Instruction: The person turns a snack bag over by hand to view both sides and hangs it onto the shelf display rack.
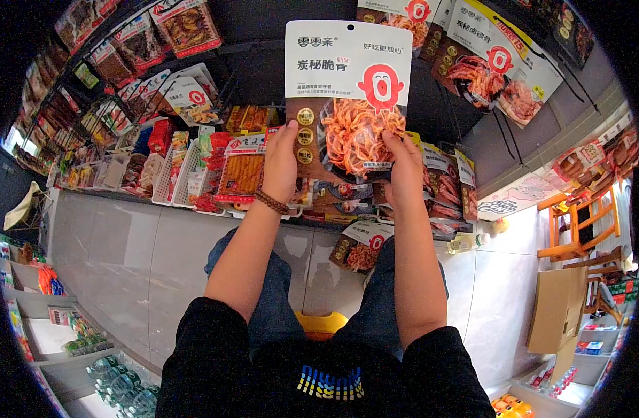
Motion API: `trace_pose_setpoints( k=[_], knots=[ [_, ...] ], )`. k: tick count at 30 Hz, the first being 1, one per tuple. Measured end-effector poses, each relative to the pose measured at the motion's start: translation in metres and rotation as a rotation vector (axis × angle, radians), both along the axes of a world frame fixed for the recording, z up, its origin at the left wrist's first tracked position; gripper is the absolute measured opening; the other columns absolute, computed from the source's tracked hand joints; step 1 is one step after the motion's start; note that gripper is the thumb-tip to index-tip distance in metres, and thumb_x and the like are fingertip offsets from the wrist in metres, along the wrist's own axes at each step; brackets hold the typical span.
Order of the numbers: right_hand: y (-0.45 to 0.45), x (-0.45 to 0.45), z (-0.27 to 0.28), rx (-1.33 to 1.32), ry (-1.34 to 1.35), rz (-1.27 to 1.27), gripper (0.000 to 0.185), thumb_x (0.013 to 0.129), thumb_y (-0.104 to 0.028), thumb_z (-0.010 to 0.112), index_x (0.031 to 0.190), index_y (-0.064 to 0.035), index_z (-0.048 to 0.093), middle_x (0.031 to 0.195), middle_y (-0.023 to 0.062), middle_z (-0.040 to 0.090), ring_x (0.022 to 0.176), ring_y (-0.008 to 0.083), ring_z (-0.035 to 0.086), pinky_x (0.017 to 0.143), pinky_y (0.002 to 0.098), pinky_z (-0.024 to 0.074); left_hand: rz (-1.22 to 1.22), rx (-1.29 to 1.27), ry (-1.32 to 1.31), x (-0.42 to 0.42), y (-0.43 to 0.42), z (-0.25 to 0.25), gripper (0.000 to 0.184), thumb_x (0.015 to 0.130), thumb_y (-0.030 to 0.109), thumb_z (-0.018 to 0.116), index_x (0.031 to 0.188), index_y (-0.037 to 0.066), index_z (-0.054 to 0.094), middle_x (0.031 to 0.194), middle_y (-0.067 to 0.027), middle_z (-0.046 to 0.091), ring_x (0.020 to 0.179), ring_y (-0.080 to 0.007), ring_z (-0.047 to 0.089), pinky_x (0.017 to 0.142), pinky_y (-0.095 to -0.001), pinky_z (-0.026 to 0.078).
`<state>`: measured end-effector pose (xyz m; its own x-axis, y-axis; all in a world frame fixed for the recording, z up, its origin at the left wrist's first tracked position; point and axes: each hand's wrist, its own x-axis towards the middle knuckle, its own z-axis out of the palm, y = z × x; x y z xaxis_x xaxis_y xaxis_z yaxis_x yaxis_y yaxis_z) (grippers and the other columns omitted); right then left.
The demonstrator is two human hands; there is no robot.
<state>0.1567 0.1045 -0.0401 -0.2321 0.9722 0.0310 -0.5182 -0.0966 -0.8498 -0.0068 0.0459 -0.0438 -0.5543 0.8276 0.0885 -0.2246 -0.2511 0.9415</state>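
Observation:
A large white and brown snack package [347,104] with a red cartoon logo and a picture of orange-red food is held upright between both hands. My left hand [281,164] grips its lower left edge. On the lower right edge, my right hand [404,164] has its thumb over the food picture. Behind and below the package, more packs lie on the low shelf, among them a red-framed snack pack [241,167] beside my left wrist. A similar white and brown package [362,246] lies on the floor between my knees.
Hanging snack packs [481,59] line the dark rack on both sides. White baskets [183,174] stand on the shelf at left. A bottle [468,242] lies on the floor at right, near a wooden chair [580,223] and a cardboard box [556,310]. Bottled drinks [124,386] are at lower left.

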Motion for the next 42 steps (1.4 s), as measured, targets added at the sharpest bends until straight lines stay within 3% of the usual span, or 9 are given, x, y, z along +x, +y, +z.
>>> trace_pose_setpoints(
  k=[11, 14, 20, 23, 25, 29, 34, 39, 42],
  knots=[
    [-0.001, -0.002, 0.001, 0.053, -0.042, 0.014, 0.026, 0.079, -0.011, 0.052, 0.102, -0.0001, 0.049, 0.094, 0.0068, 0.056, 0.082, 0.0141, 0.056, 0.069, 0.0262, 0.0449, -0.004, -0.020, 0.053, 0.000, -0.002, 0.002, 0.039, 0.083, 0.031, 0.045, 0.096, -0.005, 0.050, 0.093, -0.0081, 0.053, 0.084, -0.0136, 0.047, 0.076, -0.0252, 0.036],
    [-0.004, -0.002, 0.005, 0.032, 0.018, 0.048, 0.031, 0.076, -0.008, 0.056, 0.106, -0.0007, 0.049, 0.099, 0.0057, 0.055, 0.088, 0.0128, 0.052, 0.080, 0.0250, 0.0379, 0.043, -0.047, 0.014, -0.004, 0.004, -0.008, 0.037, 0.083, 0.029, 0.045, 0.099, -0.003, 0.051, 0.097, -0.0074, 0.054, 0.090, -0.0157, 0.049, 0.079, -0.0265, 0.037],
    [-0.004, -0.001, 0.004, 0.050, 0.033, 0.057, 0.031, 0.076, -0.006, 0.056, 0.106, -0.0005, 0.048, 0.099, 0.0066, 0.055, 0.090, 0.0138, 0.052, 0.080, 0.0250, 0.0389, -0.027, -0.061, 0.071, 0.009, -0.010, 0.020, 0.045, 0.083, 0.028, 0.045, 0.112, -0.005, 0.042, 0.108, -0.0111, 0.048, 0.100, -0.0183, 0.045, 0.087, -0.0256, 0.032],
    [-0.003, 0.000, 0.005, 0.058, 0.036, 0.045, 0.028, 0.078, -0.006, 0.054, 0.105, -0.0007, 0.046, 0.098, 0.0073, 0.054, 0.086, 0.0154, 0.055, 0.073, 0.0278, 0.0451, -0.001, 0.063, 0.120, 0.012, -0.008, 0.018, 0.034, 0.083, 0.019, 0.044, 0.109, -0.003, 0.042, 0.109, -0.0126, 0.046, 0.102, -0.0167, 0.042, 0.086, -0.0246, 0.032],
    [-0.005, 0.001, 0.008, 0.085, 0.043, 0.008, 0.028, 0.078, -0.006, 0.054, 0.104, -0.0008, 0.046, 0.098, 0.0076, 0.054, 0.087, 0.0157, 0.055, 0.073, 0.0279, 0.0450, 0.035, 0.260, 0.222, 0.014, -0.005, 0.015, 0.035, 0.081, 0.011, 0.046, 0.112, -0.001, 0.039, 0.114, -0.0119, 0.042, 0.104, -0.0180, 0.040, 0.088, -0.0278, 0.031],
    [-0.002, 0.003, 0.008, 0.100, 0.061, -0.028, 0.032, 0.076, -0.004, 0.056, 0.106, 0.0007, 0.047, 0.099, 0.0057, 0.054, 0.088, 0.0133, 0.052, 0.079, 0.0252, 0.0403, 0.132, 0.312, 0.469, 0.009, 0.000, 0.001, 0.041, 0.077, 0.009, 0.050, 0.114, 0.001, 0.036, 0.117, -0.0125, 0.039, 0.107, -0.0216, 0.038, 0.091, -0.0322, 0.029],
    [-0.006, 0.001, 0.013, 0.204, -0.053, -0.171, 0.031, 0.077, -0.006, 0.057, 0.105, 0.0010, 0.048, 0.098, 0.0061, 0.055, 0.087, 0.0123, 0.051, 0.078, 0.0246, 0.0403, 0.161, 0.268, 1.036, 0.019, -0.009, 0.010, 0.046, 0.070, 0.010, 0.054, 0.113, 0.002, 0.039, 0.116, -0.0165, 0.040, 0.112, -0.0322, 0.032, 0.094, -0.0396, 0.023],
    [-0.016, -0.002, 0.016, 0.344, -0.193, -0.247, 0.029, 0.077, -0.009, 0.057, 0.103, 0.0010, 0.049, 0.095, 0.0065, 0.055, 0.085, 0.0111, 0.051, 0.077, 0.0236, 0.0397, 0.138, 0.189, 1.102, 0.032, -0.013, 0.013, 0.050, 0.071, 0.014, 0.054, 0.117, 0.002, 0.037, 0.122, -0.0195, 0.035, 0.114, -0.0361, 0.029, 0.096, -0.0423, 0.019],
    [-0.022, -0.004, 0.019, 0.371, -0.227, -0.268, 0.028, 0.077, -0.010, 0.058, 0.102, 0.0011, 0.050, 0.094, 0.0064, 0.056, 0.084, 0.0106, 0.051, 0.076, 0.0235, 0.0397, 0.153, 0.121, 1.117, 0.039, -0.018, 0.016, 0.052, 0.073, 0.015, 0.053, 0.120, 0.005, 0.035, 0.129, -0.0162, 0.028, 0.119, -0.0300, 0.026, 0.098, -0.0388, 0.017]
  ],
)
